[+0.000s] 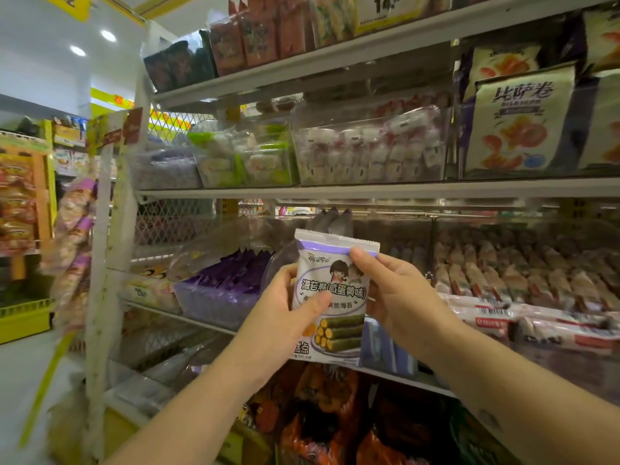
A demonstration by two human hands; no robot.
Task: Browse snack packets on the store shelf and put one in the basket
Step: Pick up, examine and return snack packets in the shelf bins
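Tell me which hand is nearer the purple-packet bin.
Left. The left hand, holding the seaweed packet, sits just beside the purple-packet bin; the right hand pinches the packet's far side.

Seaweed-roll packet, white and purple: held upright by my left hand and right hand before the store shelf.

One wide-angle head camera is looking forward, facing the store shelf from close by and a little from its left. The left hand, right hand and snack packet are sitting nearest, around mid-frame, and an aisle is showing at far left.
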